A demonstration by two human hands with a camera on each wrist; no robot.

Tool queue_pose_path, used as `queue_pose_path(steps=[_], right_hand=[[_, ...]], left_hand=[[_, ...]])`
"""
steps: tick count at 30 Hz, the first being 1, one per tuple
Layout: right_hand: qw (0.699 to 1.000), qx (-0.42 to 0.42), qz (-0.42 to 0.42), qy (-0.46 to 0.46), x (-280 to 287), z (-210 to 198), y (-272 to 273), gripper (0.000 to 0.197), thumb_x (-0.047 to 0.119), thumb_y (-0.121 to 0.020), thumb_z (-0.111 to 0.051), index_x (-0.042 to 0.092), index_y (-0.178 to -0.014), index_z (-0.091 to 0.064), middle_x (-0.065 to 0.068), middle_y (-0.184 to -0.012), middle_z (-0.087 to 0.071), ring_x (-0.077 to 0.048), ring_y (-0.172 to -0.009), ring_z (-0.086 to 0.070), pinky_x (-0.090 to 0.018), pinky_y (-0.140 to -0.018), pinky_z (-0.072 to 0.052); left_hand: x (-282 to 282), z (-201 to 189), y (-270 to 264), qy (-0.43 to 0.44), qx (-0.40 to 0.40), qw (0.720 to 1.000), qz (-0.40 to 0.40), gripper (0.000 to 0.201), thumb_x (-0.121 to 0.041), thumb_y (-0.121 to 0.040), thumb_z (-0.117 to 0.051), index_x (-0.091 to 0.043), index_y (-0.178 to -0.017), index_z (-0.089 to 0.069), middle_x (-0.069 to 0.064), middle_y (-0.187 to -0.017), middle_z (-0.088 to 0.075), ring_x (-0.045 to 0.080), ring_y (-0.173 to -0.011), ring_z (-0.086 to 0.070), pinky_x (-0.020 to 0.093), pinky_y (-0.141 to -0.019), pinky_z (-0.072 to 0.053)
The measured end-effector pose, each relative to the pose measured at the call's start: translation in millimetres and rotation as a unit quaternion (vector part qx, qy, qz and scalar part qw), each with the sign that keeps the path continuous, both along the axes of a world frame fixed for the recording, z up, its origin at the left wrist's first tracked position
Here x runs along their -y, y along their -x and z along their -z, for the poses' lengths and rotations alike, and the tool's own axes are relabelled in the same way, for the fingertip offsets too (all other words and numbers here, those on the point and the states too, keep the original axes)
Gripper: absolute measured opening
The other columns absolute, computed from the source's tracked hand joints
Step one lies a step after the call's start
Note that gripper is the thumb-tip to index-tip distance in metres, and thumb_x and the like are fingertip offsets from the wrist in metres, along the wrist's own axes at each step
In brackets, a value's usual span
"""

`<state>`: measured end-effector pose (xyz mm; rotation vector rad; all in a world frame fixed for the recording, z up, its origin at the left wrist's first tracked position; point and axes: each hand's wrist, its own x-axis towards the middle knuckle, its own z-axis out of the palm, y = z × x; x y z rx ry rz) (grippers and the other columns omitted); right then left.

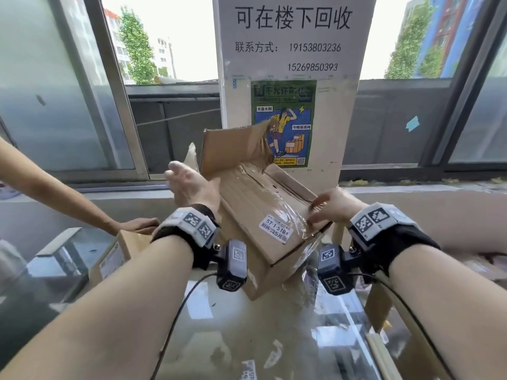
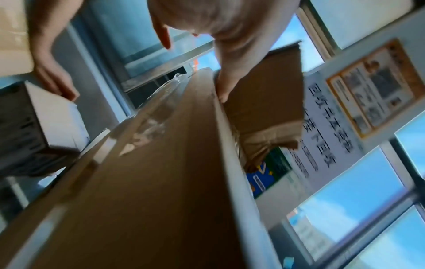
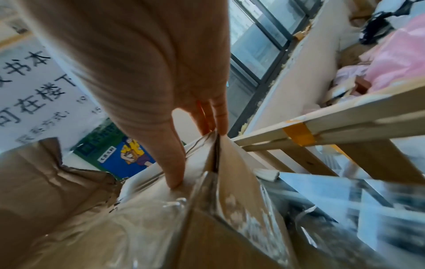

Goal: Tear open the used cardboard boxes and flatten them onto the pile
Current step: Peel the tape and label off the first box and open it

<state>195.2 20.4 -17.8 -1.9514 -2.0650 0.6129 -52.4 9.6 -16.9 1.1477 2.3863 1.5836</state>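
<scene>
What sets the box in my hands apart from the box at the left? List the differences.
The held box is tilted, between the left hand and right hand; the left box sits level under another person's hand. The held box has one flap raised, with crumpled tape; the left box shows no raised flap. Both are brown cardboard with a white label.

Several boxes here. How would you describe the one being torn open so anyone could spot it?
Find the pillar with the white notice. In front of it, the cardboard box tilts between the left hand and right hand. Unlike the smaller box at left, it has a raised flap, shiny tape and a white label.
</scene>
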Motion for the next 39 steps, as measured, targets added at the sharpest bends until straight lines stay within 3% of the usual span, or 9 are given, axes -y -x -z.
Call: queue_pose_path(steps=[3, 6, 8, 11, 14, 17, 20, 30, 39], right_hand=[[0.999, 0.019, 0.05, -0.008, -7, 8, 1, 0.03, 0.043, -0.074, -0.075, 0.028, -0.099, -0.072, 0.0, -0.107, -0.068, -0.021, -0.104, -0.058, -0.043, -0.106, -0.038], [0.995, 0.028, 0.091, -0.021, -19, 16, 6, 0.039, 0.052, -0.073, -0.072, 0.026, -0.103, -0.071, -0.002, -0.108, -0.066, -0.026, -0.11, -0.054, -0.042, -0.101, -0.039], [0.994, 0.035, 0.101, -0.033, -25, 19, 9, 0.043, 0.054, -0.072, -0.072, 0.025, -0.103, -0.071, -0.003, -0.109, -0.066, -0.027, -0.111, -0.053, -0.042, -0.099, -0.039], [0.993, 0.044, 0.1, -0.043, -31, 20, 12, 0.044, 0.053, -0.068, -0.076, 0.021, -0.098, -0.073, -0.005, -0.105, -0.067, -0.027, -0.107, -0.055, -0.042, -0.098, -0.041], [0.994, 0.044, 0.077, -0.058, -29, 14, 17, 0.044, 0.053, -0.066, -0.077, 0.019, -0.094, -0.074, -0.006, -0.103, -0.068, -0.027, -0.104, -0.057, -0.044, -0.095, -0.045], [0.992, 0.079, 0.031, -0.095, -23, 8, 25, 0.04, 0.046, -0.068, -0.078, 0.015, -0.092, -0.072, -0.005, -0.101, -0.064, -0.027, -0.103, -0.054, -0.041, -0.09, -0.048], [0.996, 0.051, -0.032, -0.069, -20, 7, 25, 0.025, 0.024, -0.075, -0.074, 0.007, -0.093, -0.072, -0.006, -0.088, -0.07, -0.021, -0.082, -0.066, -0.032, -0.074, -0.056], [0.996, 0.047, -0.071, -0.042, -3, 2, 10, 0.033, 0.018, -0.072, -0.082, 0.001, -0.095, -0.066, -0.011, -0.09, -0.068, -0.025, -0.084, -0.066, -0.033, -0.074, -0.055], [0.988, -0.151, -0.004, 0.019, -11, 3, 5, 0.031, 0.009, -0.058, -0.089, -0.005, -0.081, -0.074, -0.016, -0.08, -0.073, -0.028, -0.078, -0.071, -0.04, -0.08, -0.058]], left_hand=[[0, 9, -11, 0.051, -0.145, 0.977, 0.147, 0.038, -0.037, -0.083, -0.069, -0.014, -0.111, -0.058, 0.01, -0.118, -0.056, 0.028, -0.112, -0.053, 0.036, -0.093, -0.043], [2, 15, -21, 0.234, -0.293, 0.896, 0.236, 0.084, -0.069, -0.077, -0.057, -0.018, -0.142, -0.04, 0.014, -0.152, -0.028, 0.033, -0.141, -0.023, 0.044, -0.116, -0.021], [6, 18, -30, 0.27, -0.35, 0.86, 0.255, 0.104, -0.08, -0.072, -0.049, -0.015, -0.149, -0.025, 0.012, -0.159, -0.008, 0.03, -0.147, -0.001, 0.047, -0.119, -0.002], [9, 14, -37, 0.272, -0.364, 0.833, 0.315, 0.097, -0.078, -0.073, -0.05, -0.027, -0.15, -0.021, 0.011, -0.158, -0.014, 0.029, -0.146, -0.006, 0.05, -0.118, -0.004], [6, 2, -41, 0.359, -0.375, 0.793, 0.319, 0.104, -0.089, -0.063, -0.047, -0.036, -0.149, -0.022, 0.017, -0.156, -0.017, 0.037, -0.144, -0.01, 0.054, -0.116, -0.006], [8, 2, -48, 0.385, -0.358, 0.793, 0.308, 0.11, -0.092, -0.058, -0.047, -0.037, -0.149, -0.021, 0.02, -0.157, -0.011, 0.04, -0.144, -0.004, 0.05, -0.116, -0.005], [10, 2, -57, 0.408, -0.343, 0.787, 0.312, 0.111, -0.089, -0.059, -0.05, -0.037, -0.151, -0.014, 0.019, -0.158, 0.0, 0.038, -0.145, 0.007, 0.05, -0.117, 0.002], [24, 10, -71, 0.367, -0.297, 0.822, 0.318, 0.099, -0.075, -0.067, -0.061, -0.041, -0.149, -0.018, 0.01, -0.16, 0.004, 0.03, -0.146, 0.014, 0.043, -0.115, 0.011], [22, 16, -62, 0.346, -0.272, 0.839, 0.318, 0.099, -0.081, -0.067, -0.055, -0.041, -0.149, -0.016, 0.005, -0.16, 0.006, 0.026, -0.145, 0.018, 0.041, -0.114, 0.015]])
